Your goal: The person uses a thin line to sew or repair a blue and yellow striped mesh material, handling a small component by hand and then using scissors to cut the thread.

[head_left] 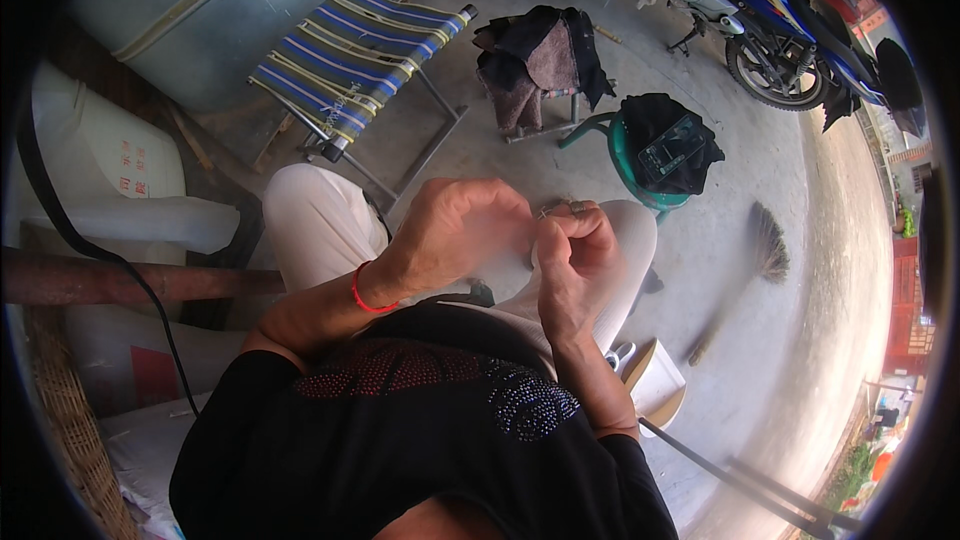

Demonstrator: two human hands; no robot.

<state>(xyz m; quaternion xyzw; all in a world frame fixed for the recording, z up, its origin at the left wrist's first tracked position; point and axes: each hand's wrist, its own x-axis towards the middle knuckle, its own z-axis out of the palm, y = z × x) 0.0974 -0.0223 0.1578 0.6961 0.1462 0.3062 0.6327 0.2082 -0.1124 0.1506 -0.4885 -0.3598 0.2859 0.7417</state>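
Observation:
Over my lap, my left hand [455,230] and my right hand [577,265] meet at the fingertips. A red cord bracelet [369,290] circles my left wrist. The left fingers are bent inward and partly blurred. With thumb and forefinger pressed together, my right hand makes a pinch, and a ring [577,208] shows on one of its fingers. Something tiny and thin sits between the two sets of fingertips, too small to name. Beneath the hands are my light-coloured trousers [318,225].
Ahead stands a striped folding stool [355,55]. Dark cloth pieces [545,50] drape another stool. A green plastic stool [625,165] bears black cloth and a phone [670,147]. A broom [765,245] and a white dustpan [655,380] lie right; a motorcycle [770,30] stands beyond.

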